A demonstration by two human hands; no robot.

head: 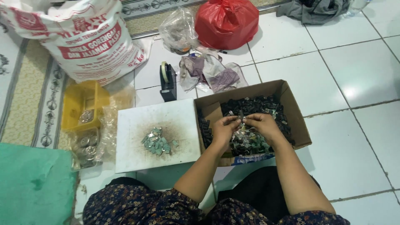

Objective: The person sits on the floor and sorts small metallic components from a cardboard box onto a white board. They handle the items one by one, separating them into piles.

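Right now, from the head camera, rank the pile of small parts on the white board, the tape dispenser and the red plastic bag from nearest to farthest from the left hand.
Measured from the left hand:
1. Pile of small parts, just to its left on the white board.
2. Tape dispenser, up and left, beyond the board.
3. Red plastic bag, straight ahead at the top, farthest.

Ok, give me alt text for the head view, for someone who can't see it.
Seated on a white tiled floor, a person works both hands, left hand and right hand, together over small black and silvery parts in an open cardboard box. Left of the box, a white board carries a small heap of silvery pieces, with a tape dispenser behind it.
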